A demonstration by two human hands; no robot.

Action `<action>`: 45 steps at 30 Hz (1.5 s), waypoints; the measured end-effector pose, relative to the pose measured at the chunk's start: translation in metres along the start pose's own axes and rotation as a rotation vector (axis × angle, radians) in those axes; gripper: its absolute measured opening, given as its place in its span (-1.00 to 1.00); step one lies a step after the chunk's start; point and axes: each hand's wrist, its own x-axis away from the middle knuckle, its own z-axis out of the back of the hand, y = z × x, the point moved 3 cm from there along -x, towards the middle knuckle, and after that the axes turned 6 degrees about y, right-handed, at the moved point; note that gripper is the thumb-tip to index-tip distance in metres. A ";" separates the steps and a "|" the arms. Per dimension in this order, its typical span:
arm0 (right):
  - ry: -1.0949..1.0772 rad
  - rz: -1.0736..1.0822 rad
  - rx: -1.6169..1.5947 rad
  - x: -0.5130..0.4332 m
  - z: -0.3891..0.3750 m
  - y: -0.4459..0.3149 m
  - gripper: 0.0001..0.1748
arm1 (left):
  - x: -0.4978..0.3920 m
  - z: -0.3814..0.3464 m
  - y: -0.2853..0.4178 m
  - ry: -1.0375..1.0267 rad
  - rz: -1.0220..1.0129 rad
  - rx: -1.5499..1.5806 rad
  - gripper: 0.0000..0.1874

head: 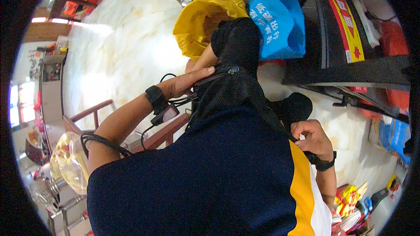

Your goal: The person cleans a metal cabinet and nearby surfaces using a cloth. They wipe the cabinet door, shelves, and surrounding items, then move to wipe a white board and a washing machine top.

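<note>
My left hand (pixel 193 77) lies with its thumb along the edge of black mesh fabric (pixel 223 88) at my lap; its other fingers are mostly hidden. Black cables and a small inline module (pixel 165 114) hang by that wrist, which wears a black band. At the side of my navy shirt (pixel 229 170), my right hand (pixel 311 136) pinches a dark edge between thumb and fingers; whether it is cloth or a strap is unclear. Beyond my black-clad leg (pixel 241 39), a wide yellow bag (pixel 190 26) gapes beside a blue printed bag (pixel 279 23).
A dark shelf or table (pixel 344 68) at the right holds a red and yellow box (pixel 344 23). A wooden stool frame (pixel 164 134) stands near my left arm. A clear plastic bag (pixel 69 164) is at the left, and colourful packets (pixel 347 196) lie lower right.
</note>
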 end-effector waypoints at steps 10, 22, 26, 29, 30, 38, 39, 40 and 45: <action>0.187 -0.008 0.235 -0.115 0.009 0.019 -0.13 | -0.021 -0.038 0.076 -0.140 0.111 -0.269 -0.23; -0.006 -0.057 0.358 -0.143 0.007 0.049 -0.08 | 0.041 -0.061 0.171 0.259 -0.690 -1.440 -0.63; 0.000 0.049 0.386 -0.145 0.009 0.053 -0.12 | 0.092 -0.064 0.175 -0.216 -0.402 -1.029 -0.62; 0.017 0.146 0.396 -0.141 0.007 0.054 -0.17 | 0.097 -0.069 0.128 -0.398 -0.118 -1.459 -0.55; 0.055 0.113 0.401 -0.139 0.007 0.057 -0.17 | 0.096 -0.066 0.113 -0.281 -0.136 -1.535 -0.52; 0.128 -0.047 0.170 -0.126 0.003 0.068 -0.07 | 0.056 -0.050 0.057 -0.255 -0.231 -1.085 -0.60; 0.116 -0.134 0.062 -0.123 0.002 0.070 -0.04 | 0.053 -0.048 0.057 -0.274 -0.197 -1.037 -0.61; 0.123 -0.110 0.068 -0.121 0.003 0.069 -0.05 | 0.052 -0.048 0.060 -0.301 -0.292 -1.020 -0.70; 0.241 0.035 0.241 -0.103 -0.001 0.065 -0.17 | 0.052 -0.041 0.061 -0.364 -0.160 -0.634 -0.71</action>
